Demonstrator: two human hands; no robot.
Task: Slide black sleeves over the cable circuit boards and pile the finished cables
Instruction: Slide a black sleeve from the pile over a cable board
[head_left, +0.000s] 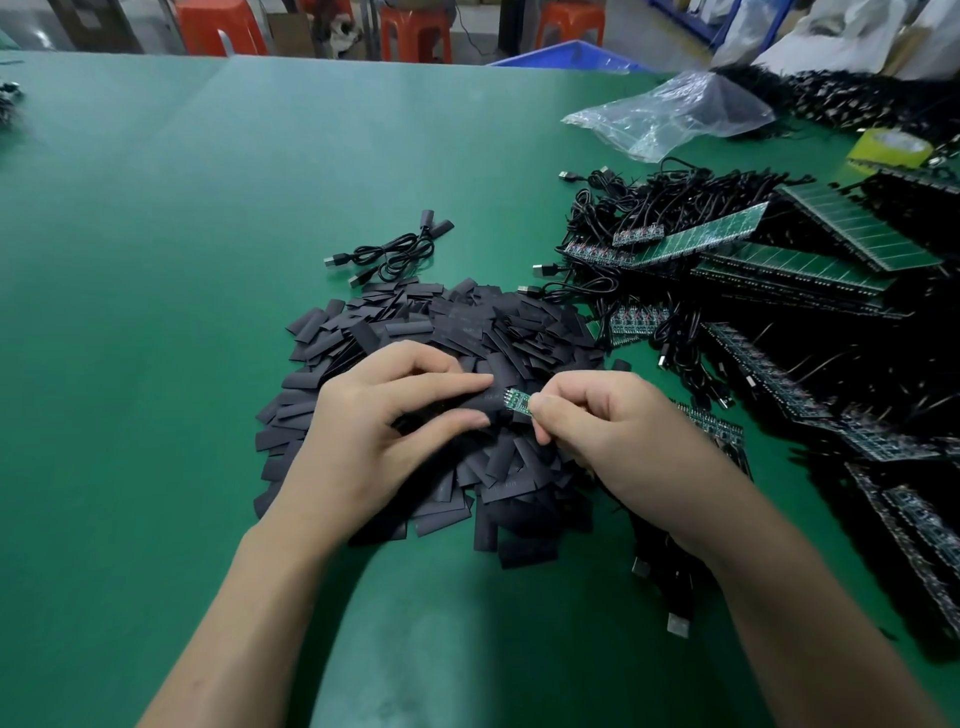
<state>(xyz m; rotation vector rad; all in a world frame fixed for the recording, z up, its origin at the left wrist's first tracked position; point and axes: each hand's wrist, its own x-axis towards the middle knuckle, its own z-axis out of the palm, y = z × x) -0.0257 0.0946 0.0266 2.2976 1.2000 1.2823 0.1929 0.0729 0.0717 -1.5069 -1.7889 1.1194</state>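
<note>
Flat black sleeve (485, 402) meets small green board (518, 402).

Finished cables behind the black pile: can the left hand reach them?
Probably yes. The finished cables lie on open mat beyond the pile, but the left hand is busy holding a sleeve.

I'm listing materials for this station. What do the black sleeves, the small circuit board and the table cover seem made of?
The black sleeves: thin, matte, flexible plastic, probably heat-shrink tubing; they lie flattened with faint print. The circuit board, pinched by the right hand: rigid green laminate, slightly glossy, carrying tiny components. The table cover: green mat, likely rubber or vinyl; dull sheen, creased.
</note>
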